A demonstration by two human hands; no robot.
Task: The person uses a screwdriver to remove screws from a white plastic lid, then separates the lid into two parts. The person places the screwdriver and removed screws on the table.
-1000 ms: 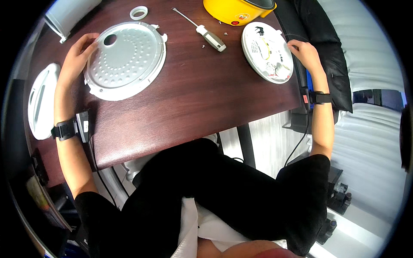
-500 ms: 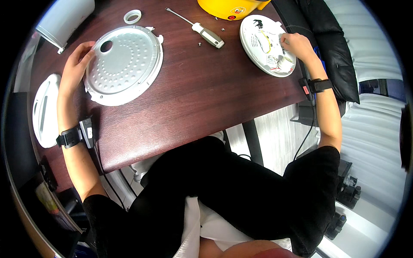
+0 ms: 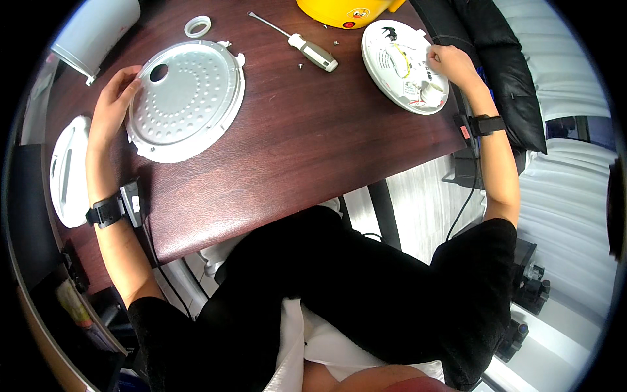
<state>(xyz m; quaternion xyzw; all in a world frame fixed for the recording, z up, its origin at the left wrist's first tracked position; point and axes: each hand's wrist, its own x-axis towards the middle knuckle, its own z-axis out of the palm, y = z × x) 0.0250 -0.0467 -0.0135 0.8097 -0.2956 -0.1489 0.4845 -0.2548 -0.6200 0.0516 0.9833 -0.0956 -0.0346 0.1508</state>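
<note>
On the left of the table lies a round grey dimpled plate (image 3: 186, 98) with a white rim and one dark round hole. My left hand (image 3: 116, 104) is at its left edge, the curved fingers and thumb on the rim near the hole. At the right, a shallow white round housing (image 3: 382, 62) lies with its inside up, showing a yellow wire, small red wires and white parts. My right hand (image 3: 454, 65) is over its right side, fingertips pinched together. Whatever is between those fingertips is too small to make out.
A screwdriver (image 3: 317, 52) lies between the two round parts, with several loose screws (image 3: 300, 66) nearby. Behind are a white ring (image 3: 197, 27), a white cylinder (image 3: 98, 32) and a yellow container (image 3: 346, 12). A white oval part (image 3: 68, 173) lies by my left forearm.
The whole view has shifted very slightly. Both hands keep nearly the same places, the left at the plate's rim and the right over the housing.
</note>
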